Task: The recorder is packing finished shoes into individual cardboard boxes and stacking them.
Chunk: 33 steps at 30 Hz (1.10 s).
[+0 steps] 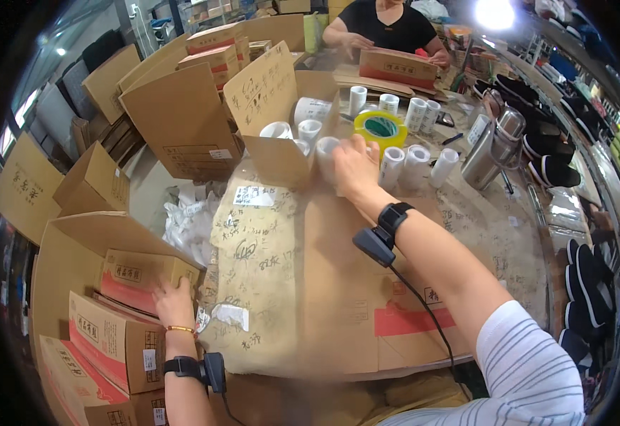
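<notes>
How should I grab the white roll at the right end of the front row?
Best grip the white roll around its middle, probably from the near side: it stands on end, slim and round, with another roll on its left and a silver flask on its right.

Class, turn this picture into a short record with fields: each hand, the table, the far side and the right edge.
Left hand: at a red-and-brown box inside a large open carton
Right hand: at a white roll, near yellow tape; grip unclear
Table: small open carton with white rolls inside, more rolls outside, steel flask
Far side: person in black behind a box
Right edge: dark shoes
</notes>
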Motion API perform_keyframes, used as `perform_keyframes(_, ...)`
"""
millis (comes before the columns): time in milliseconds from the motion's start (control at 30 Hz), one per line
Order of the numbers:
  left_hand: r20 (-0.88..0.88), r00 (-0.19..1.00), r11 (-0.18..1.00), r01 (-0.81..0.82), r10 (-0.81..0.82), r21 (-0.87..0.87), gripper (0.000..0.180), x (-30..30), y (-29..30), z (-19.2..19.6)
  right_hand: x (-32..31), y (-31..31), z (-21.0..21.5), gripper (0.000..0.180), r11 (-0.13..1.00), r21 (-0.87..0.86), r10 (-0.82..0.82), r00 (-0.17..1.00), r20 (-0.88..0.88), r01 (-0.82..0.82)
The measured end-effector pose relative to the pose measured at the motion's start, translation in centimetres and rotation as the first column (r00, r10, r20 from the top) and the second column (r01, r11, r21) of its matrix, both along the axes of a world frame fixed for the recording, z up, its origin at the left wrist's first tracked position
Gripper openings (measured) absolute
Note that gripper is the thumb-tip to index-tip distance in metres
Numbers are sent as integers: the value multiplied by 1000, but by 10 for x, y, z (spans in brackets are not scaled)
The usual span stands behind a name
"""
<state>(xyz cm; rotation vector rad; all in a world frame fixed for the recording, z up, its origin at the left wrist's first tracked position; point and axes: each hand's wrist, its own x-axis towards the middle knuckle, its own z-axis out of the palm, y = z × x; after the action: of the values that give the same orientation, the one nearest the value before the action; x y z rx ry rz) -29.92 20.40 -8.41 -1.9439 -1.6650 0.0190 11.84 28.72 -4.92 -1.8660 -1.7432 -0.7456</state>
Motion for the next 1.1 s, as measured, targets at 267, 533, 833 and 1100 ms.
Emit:
perform_keyframes(267,139,988,990,-90,74,113,42,-1,14,3,7,-99,22,49,986,36,165,958,-233,-161)
perform_keyframes(533,679,723,991,-121,125,-53,49,20,-26,27,123,-341,-5,51,946,-302,-46,871,-489,-119)
perform_keyframes(833,965,262,850,507,2,-140,64,160,-190,-24,89,-462,-32,84,905,-424,-262,731,-630,-42)
perform_keyframes(1100,979,115,725,658,169,-203,69,153,-184,17,105,-468,-36,81,928,-369,-206,768,-606,-42)
